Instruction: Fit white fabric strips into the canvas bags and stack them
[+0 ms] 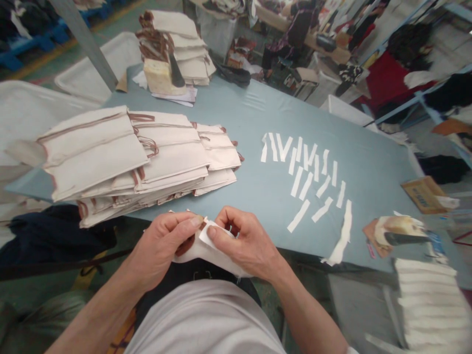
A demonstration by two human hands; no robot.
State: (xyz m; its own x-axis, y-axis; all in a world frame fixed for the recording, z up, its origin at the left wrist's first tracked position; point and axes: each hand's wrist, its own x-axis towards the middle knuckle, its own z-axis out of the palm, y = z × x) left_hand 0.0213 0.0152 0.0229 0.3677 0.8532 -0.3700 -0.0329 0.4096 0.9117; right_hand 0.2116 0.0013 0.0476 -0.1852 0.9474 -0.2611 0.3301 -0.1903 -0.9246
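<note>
At the table's front edge, my left hand pinches the brown-trimmed edge of a cream fabric piece. My right hand is closed on the same fabric, its thumb pressing a small white strip against it. Both sets of fingertips nearly meet. Most of the fabric is hidden behind the hands, and its lower part hangs over my lap. Left of my hands lie overlapping stacks of cream fabric bags with brown edging and cords. To the right, several loose white strips are spread out on the blue-green table.
A second pile of cream bags stands at the far left corner beside a clothes-iron-like object. Another similar object rests at the right, near a cardboard box. Folded cream fabric lies at lower right. A person sits farther back.
</note>
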